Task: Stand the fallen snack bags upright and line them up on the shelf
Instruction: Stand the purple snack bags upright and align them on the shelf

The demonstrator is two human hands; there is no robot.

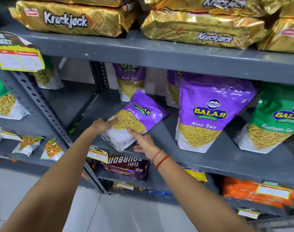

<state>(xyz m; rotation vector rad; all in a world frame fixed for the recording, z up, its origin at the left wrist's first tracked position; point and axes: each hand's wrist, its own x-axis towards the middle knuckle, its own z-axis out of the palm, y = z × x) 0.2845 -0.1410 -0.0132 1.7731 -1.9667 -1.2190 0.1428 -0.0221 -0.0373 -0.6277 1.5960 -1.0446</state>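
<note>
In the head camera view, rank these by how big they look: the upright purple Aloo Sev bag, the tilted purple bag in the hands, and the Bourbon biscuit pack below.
1. Upright Aloo Sev bag, largest.
2. Tilted Aloo Sev bag, held by the left hand and right hand.
3. Bourbon pack, smallest, though partly hidden.
The two bags may be the same size; the upright one sits nearer.

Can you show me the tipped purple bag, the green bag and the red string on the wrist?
tipped purple bag (142, 113), head view, purple front.
green bag (275, 118), head view, green front.
red string (162, 162), head view, strand on right wrist.
</note>
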